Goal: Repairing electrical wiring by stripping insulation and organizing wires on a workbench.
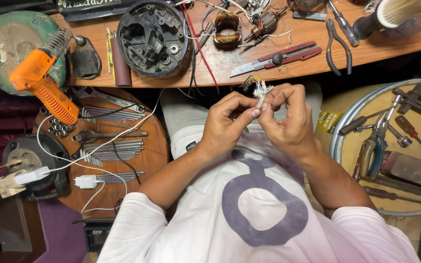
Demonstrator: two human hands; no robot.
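Pinching one frayed cable, two hands

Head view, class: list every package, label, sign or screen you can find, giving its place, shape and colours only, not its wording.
Dark sign plate: top edge of the wooden bench, a long black strip with pale lettering, partly cut off.
Yellow-green label: by the rim of the round metal tray, beside the right hand, small, rectangular, with pale print.
No screens show.

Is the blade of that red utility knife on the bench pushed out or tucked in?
Out. The utility knife lies flat on the wooden bench with a bare metal blade sticking out of its left end.
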